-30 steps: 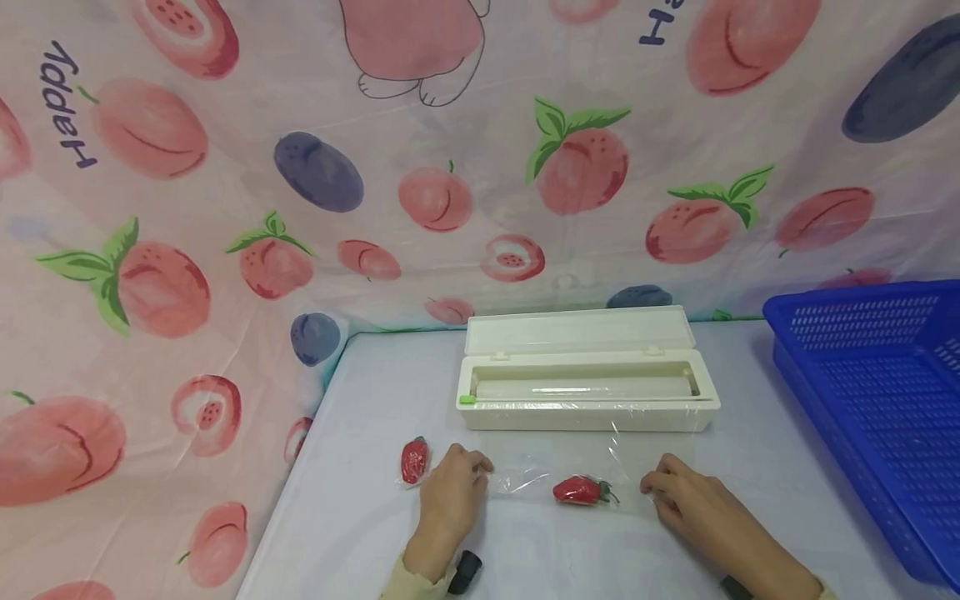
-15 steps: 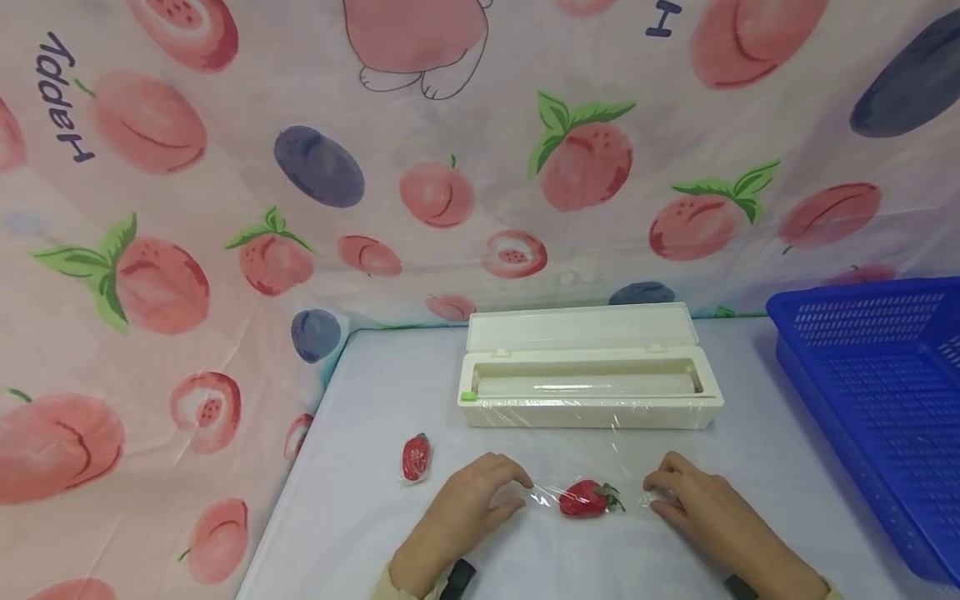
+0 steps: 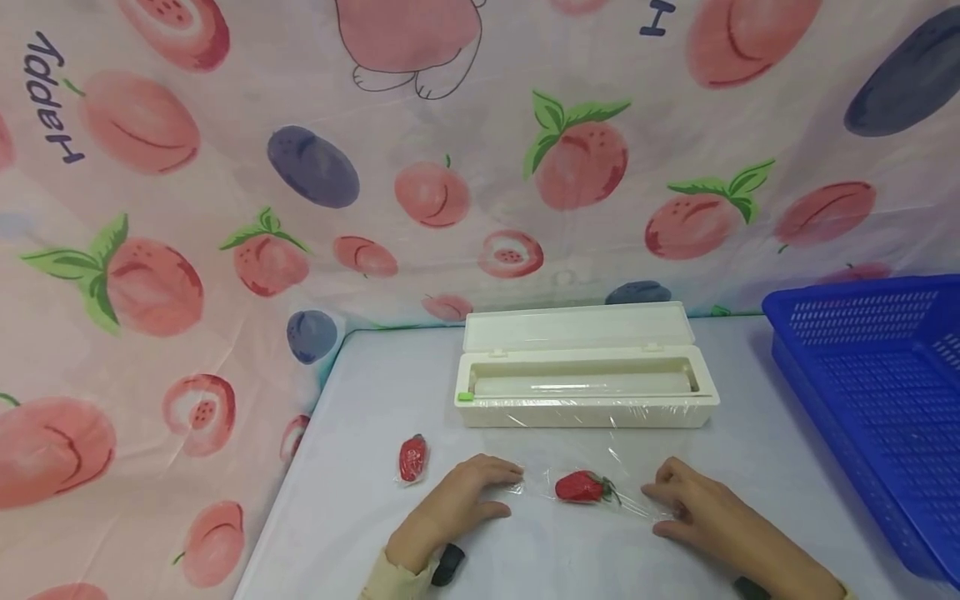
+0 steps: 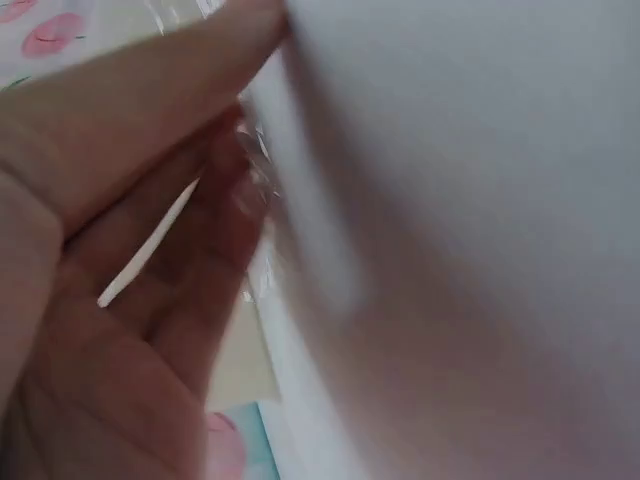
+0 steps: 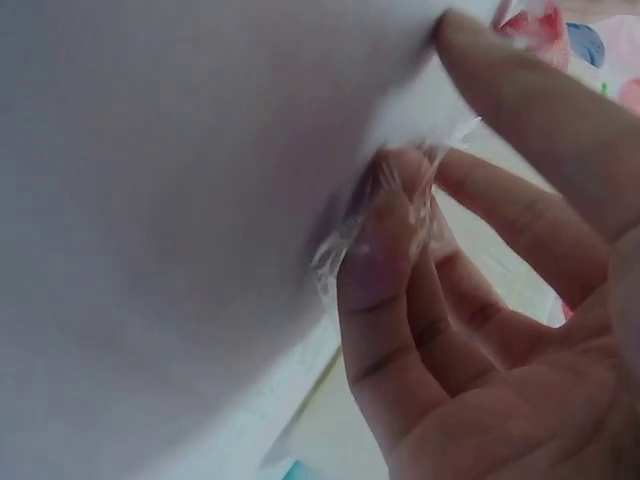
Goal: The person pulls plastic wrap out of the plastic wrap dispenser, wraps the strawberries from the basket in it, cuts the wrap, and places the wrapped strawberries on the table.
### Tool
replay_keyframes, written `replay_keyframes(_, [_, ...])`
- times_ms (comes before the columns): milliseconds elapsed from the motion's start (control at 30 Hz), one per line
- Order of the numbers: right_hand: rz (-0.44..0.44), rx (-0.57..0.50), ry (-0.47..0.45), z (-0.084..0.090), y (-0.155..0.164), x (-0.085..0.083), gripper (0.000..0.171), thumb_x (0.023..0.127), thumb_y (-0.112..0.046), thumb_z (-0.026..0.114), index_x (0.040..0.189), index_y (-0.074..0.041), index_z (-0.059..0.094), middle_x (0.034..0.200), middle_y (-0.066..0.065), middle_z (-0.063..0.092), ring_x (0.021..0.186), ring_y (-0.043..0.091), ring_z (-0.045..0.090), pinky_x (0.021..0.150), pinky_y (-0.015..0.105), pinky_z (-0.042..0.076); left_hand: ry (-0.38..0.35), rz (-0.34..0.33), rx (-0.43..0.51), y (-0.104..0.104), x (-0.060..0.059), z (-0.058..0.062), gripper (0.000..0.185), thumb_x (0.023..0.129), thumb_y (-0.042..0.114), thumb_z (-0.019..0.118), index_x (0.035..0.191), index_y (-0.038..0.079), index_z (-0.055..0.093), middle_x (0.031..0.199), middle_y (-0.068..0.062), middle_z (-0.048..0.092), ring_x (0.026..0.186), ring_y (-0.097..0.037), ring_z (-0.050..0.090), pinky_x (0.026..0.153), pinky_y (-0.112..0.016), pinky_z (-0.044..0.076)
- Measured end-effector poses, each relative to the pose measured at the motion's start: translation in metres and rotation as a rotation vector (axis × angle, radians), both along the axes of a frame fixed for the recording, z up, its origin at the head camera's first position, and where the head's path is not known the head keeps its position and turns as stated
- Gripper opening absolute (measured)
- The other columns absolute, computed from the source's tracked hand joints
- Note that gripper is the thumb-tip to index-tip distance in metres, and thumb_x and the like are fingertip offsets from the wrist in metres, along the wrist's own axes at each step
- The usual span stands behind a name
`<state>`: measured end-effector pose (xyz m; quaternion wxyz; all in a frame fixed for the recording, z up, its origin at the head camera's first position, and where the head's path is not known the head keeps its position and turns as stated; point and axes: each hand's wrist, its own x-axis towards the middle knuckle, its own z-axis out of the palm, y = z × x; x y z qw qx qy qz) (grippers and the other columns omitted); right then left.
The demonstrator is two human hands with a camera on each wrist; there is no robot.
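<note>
Both hands pinch a clear film sheet (image 3: pixel 600 487) on the white table (image 3: pixel 360 508): left hand (image 3: pixel 457 500), right hand (image 3: pixel 693 508). Between them a strawberry (image 3: pixel 579 487) lies crosswise, its green cap towards the right hand. Beyond, an open cream dispenser box (image 3: pixel 585 387) holds a film roll (image 3: pixel 577 386). Fruit-print cloth (image 3: pixel 225 208) forms the backdrop.

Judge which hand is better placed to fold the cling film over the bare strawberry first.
Probably left. The left hand pinches the cling film edge close beside the strawberry, while the right hand pinches the film farther from the fruit. The difference is small.
</note>
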<state>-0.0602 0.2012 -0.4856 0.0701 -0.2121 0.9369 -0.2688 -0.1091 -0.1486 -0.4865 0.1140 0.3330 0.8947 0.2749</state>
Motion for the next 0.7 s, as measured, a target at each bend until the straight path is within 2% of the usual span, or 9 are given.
replay_keyframes(200, [-0.035, 0.005, -0.048, 0.001, -0.002, -0.001, 0.041, 0.076, -0.017, 0.084, 0.11, 0.004, 0.073, 0.097, -0.006, 0.049, 0.072, -0.004, 0.042, 0.06, 0.019, 0.045, 0.028, 0.026, -0.016, -0.002, -0.003, -0.002, 0.024, 0.088, 0.011, 0.075, 0.112, 0.008, 0.074, 0.118, 0.001, 0.068, 0.115, -0.016, 0.061, 0.102, -0.03, 0.049])
replay_keyframes(533, [-0.04, 0.078, -0.002, 0.003, -0.007, -0.001, 0.037, 0.075, -0.016, 0.084, 0.106, 0.003, 0.074, 0.096, -0.007, 0.051, 0.076, -0.002, 0.044, 0.063, 0.024, 0.048, 0.122, 0.059, -0.054, -0.001, -0.003, 0.001, 0.007, 0.087, 0.01, 0.075, 0.093, 0.01, 0.079, 0.103, 0.004, 0.071, 0.102, -0.012, 0.063, 0.093, -0.025, 0.052])
replay_keyframes(700, [-0.046, 0.076, 0.004, 0.003, -0.01, -0.001, 0.036, 0.074, -0.014, 0.085, 0.104, 0.004, 0.075, 0.095, -0.007, 0.051, 0.075, -0.002, 0.044, 0.063, 0.024, 0.048, 0.074, 0.099, -0.056, -0.003, -0.004, 0.001, 0.011, 0.086, 0.013, 0.077, 0.097, 0.013, 0.077, 0.102, 0.007, 0.071, 0.102, -0.009, 0.064, 0.093, -0.026, 0.052])
